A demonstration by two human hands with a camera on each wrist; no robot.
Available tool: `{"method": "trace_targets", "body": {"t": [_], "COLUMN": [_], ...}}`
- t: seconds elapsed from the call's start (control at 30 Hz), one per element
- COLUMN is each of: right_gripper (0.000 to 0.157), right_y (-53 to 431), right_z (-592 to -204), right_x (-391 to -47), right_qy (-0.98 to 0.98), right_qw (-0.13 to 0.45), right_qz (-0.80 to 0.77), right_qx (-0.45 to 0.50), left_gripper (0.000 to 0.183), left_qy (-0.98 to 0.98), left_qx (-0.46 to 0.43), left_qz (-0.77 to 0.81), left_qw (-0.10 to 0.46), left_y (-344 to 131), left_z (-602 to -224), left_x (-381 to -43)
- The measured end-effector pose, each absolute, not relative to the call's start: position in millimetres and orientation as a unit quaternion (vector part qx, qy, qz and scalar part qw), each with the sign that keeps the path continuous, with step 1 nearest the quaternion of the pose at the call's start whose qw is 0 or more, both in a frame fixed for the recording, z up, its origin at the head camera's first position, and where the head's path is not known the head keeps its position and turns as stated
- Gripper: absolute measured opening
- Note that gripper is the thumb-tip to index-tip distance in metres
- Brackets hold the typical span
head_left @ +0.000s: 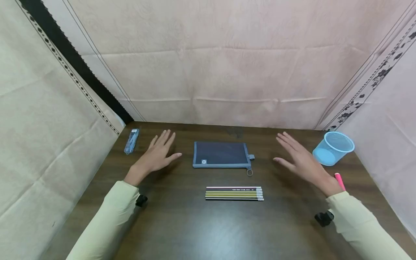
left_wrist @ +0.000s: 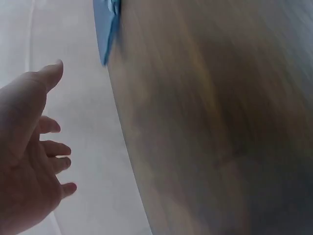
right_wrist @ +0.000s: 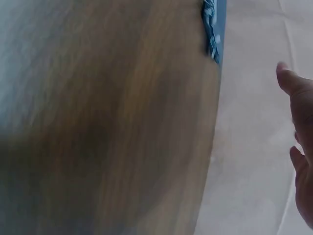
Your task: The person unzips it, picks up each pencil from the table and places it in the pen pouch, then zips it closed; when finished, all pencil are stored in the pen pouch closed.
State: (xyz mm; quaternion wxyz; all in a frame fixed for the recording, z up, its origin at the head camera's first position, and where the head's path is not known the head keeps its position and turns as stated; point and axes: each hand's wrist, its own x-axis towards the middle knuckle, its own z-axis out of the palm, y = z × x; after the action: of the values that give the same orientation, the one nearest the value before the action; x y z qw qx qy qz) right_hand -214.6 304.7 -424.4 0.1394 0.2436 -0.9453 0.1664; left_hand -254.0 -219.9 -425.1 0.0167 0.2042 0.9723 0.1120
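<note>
A dark blue zippered pouch [head_left: 221, 155] with a light blue border and a key ring lies flat in the middle of the table. In front of it, several pencils [head_left: 234, 194] are laid side by side in a row. Left of the pouch, my left hand [head_left: 157, 153] hovers with its fingers straight, holding nothing; the left wrist view shows this hand [left_wrist: 34, 152] too. My right hand [head_left: 300, 160] is on the pouch's other side, fingers extended, near a blue cup [head_left: 333, 148]. Only part of the right hand [right_wrist: 301, 132] shows in the right wrist view.
A light blue packaged item [head_left: 131, 141], its kind unclear, lies at the table's far left. Partly hidden behind the right wrist is a pink pen-like object [head_left: 339, 181]. Pale cloth [head_left: 227, 72] hangs behind and beside the brown table [head_left: 182, 224].
</note>
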Motion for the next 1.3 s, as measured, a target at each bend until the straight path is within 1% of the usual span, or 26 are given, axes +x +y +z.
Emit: {"method": "trace_targets", "body": {"t": [0.1,0.3,0.47,0.77,0.93,1.1,1.3], "right_gripper": [0.08,0.062,0.053,0.049,0.044,0.04,0.035], "right_y": [297,285,275,249,239,234,232], "right_z": [-430,-442,-450,-453,-451,-454,-456], "right_x": [-217,-223,-233,-248,-253,-254,-253], "right_qy": [-0.942,-0.927,-0.911,-0.893,-0.889,-0.89,-0.893], "right_qw": [0.122,0.092,0.079,0.03,0.006,-0.015,-0.029], "right_qz": [0.168,0.162,0.147,0.147,0.143,0.138,0.137], "right_qx": [0.265,0.325,0.378,0.425,0.435,0.435,0.427], "left_gripper": [0.083,0.064,0.051,0.039,0.039,0.038,0.032], "left_qy": [0.965,0.95,0.933,0.912,0.887,0.875,0.865], "left_qx": [0.24,0.296,0.338,0.378,0.426,0.458,0.485], "left_qz": [0.108,0.099,0.12,0.158,0.175,0.149,0.116], "left_qw": [0.008,-0.024,-0.014,0.012,0.037,0.052,0.062], "left_y": [-205,-185,-167,-130,-95,-61,-27], "left_z": [-424,-424,-425,-426,-429,-437,-441], "left_x": [-255,-255,-255,-251,-250,-245,-240]}}
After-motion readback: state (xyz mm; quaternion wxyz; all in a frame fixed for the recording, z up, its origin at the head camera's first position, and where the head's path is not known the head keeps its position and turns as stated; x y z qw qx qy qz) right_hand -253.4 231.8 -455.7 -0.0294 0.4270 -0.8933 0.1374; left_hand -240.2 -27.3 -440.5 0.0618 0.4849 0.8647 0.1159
